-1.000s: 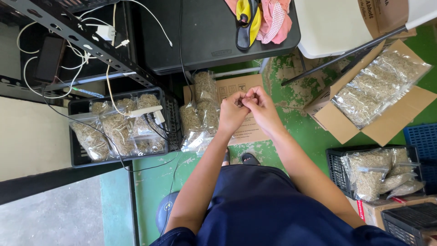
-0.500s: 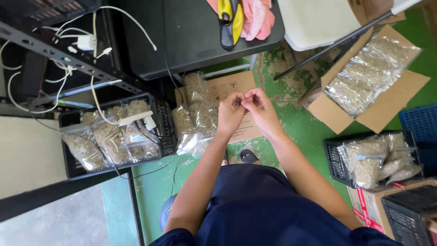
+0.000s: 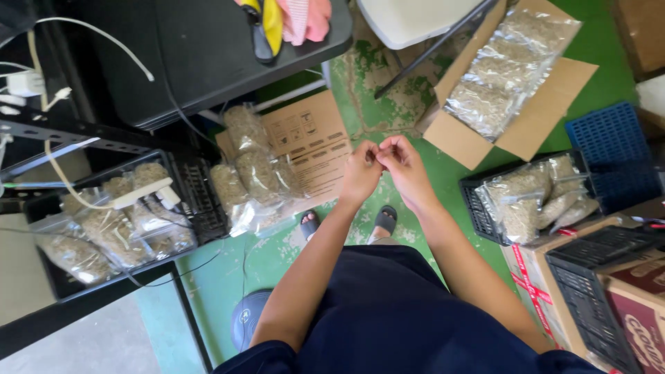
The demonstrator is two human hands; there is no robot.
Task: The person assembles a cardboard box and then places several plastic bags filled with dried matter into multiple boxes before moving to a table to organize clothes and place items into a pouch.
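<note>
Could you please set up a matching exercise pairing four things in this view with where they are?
Things:
1. pink cloth
2. cardboard box
3. blue crate
4. sandals

Places:
A. on the green floor, below the hands
B. on the black table
C. at the right edge
D. upper right, open, holding clear bags

Pairs: 1-B, 2-D, 3-C, 4-A

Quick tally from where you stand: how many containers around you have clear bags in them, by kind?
Black crates: 2, one on the left and one on the right
Open cardboard box: 1
Total: 3
</note>
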